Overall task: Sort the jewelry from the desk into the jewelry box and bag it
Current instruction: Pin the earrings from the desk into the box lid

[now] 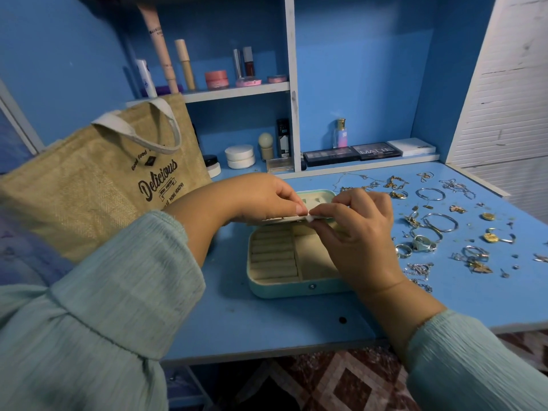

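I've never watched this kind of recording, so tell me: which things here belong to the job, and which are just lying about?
Belonging: open jewelry box; loose jewelry on the desk; burlap bag; left hand and right hand holding a flat insert.
Lying about: shelf cosmetics; perfume bottle; eyeshadow palettes.

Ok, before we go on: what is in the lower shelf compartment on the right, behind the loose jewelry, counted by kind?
Perfume bottle: 1
Dark makeup palettes: 2
White flat box: 1
Total: 4
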A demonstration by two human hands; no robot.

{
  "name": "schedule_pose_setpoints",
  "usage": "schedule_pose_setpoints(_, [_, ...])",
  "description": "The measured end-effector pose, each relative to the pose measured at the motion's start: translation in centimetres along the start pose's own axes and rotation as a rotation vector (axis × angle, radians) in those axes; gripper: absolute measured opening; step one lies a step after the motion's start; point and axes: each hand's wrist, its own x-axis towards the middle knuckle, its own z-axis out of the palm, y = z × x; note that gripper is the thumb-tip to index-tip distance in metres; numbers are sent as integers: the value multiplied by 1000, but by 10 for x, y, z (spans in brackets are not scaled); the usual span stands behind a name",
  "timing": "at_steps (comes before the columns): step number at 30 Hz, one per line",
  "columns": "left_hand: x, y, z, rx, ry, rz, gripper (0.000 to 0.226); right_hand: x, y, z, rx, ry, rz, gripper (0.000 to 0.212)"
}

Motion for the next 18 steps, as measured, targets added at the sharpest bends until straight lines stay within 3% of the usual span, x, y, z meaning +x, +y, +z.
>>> schedule_pose_setpoints(18, [12, 12, -13, 218, -175, 26, 7, -3, 1, -2, 2, -3, -8, 13])
